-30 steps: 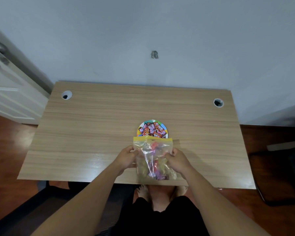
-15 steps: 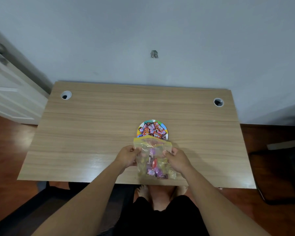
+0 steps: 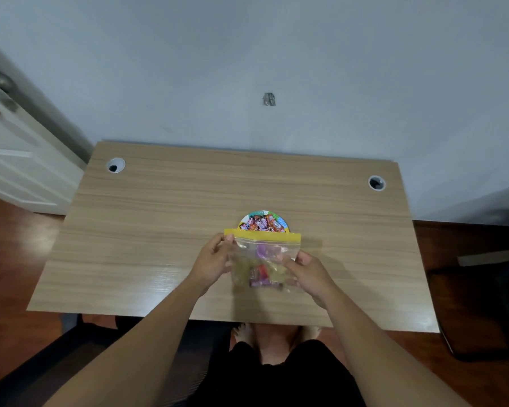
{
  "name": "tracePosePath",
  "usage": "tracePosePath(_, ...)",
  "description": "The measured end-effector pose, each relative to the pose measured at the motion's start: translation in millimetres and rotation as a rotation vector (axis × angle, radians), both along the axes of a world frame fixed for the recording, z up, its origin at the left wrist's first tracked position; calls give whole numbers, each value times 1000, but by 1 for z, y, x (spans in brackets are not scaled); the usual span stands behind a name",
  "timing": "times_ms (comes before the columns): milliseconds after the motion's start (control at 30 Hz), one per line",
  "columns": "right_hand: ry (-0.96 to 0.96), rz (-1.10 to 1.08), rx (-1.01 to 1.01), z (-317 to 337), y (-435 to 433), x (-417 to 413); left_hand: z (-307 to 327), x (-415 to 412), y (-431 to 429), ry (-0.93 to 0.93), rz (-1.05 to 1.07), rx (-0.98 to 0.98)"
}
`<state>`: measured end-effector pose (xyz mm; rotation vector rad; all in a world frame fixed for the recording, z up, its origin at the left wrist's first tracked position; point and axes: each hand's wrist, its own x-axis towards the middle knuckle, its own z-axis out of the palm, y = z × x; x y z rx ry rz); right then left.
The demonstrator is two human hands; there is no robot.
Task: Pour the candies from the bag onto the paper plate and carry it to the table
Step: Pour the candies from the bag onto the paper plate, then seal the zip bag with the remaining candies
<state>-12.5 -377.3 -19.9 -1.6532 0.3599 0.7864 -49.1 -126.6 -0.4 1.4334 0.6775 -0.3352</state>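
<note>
A clear zip bag [image 3: 262,254] with a yellow seal strip hangs above the wooden desk [image 3: 159,230], with several wrapped candies in its lower half. My left hand [image 3: 213,261] pinches its upper left corner by the strip. My right hand [image 3: 309,271] grips its right side lower down. Just behind the bag sits a colourful paper plate [image 3: 282,222] piled with wrapped candies [image 3: 260,224]; the bag's top hides the plate's near half.
The desk has a cable hole at the back left [image 3: 115,165] and back right [image 3: 376,183] and stands against a pale wall. A white door [image 3: 21,160] is at the left. A dark chair [image 3: 488,304] is at the right over wooden floor.
The bag's top has been pulled wider and straighter. My left hand has moved up to the yellow strip's corner, and the candies have settled lower in the bag.
</note>
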Motion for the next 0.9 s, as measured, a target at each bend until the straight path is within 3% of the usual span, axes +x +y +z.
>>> tracePosePath(133, -73, 22, -9, 19, -3, 11, 10, 10, 14, -126, 59, 48)
tracePosePath(400, -201, 273, -83, 50, -9, 39, 33, 32, 35, -308, 104, 134)
tracePosePath(533, -218, 345, -14, 66, -5, 56, 46, 39, 45, -404, -14, 208)
tracePosePath(700, -545, 485, -355, 99, 23, 78, 63, 39, 47, -425, -49, 344)
tracePosePath(900, -786, 687, -342, 123, 80, 81, 72, 38, 49, -464, -57, 447)
